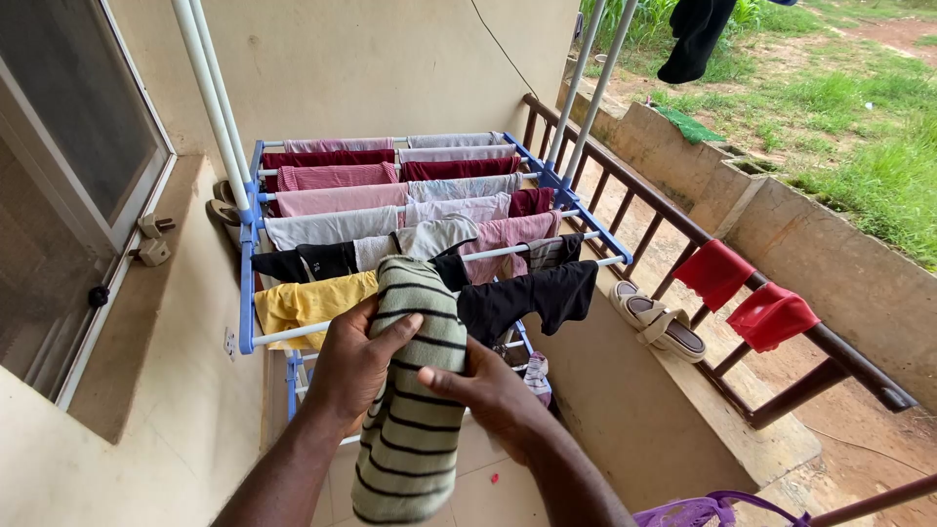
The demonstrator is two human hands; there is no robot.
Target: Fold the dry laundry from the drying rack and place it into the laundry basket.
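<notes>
A pale green garment with dark stripes [415, 410] hangs down between my hands, bunched into a long roll. My left hand [356, 356] grips its upper part from the left, thumb across the front. My right hand [488, 390] holds it from the right, a little lower. Just beyond them stands a blue and white drying rack [246, 293] on a balcony. Its rails carry a yellow garment [303, 303], black garments [532, 298], and pink, maroon, white and grey clothes further back.
A window [68, 166] with a ledge is on the left wall. A low wall with a pair of sandals [659, 322] and a wooden railing with two red cloths [747, 293] runs along the right. A purple basket [717, 509] shows at the bottom right.
</notes>
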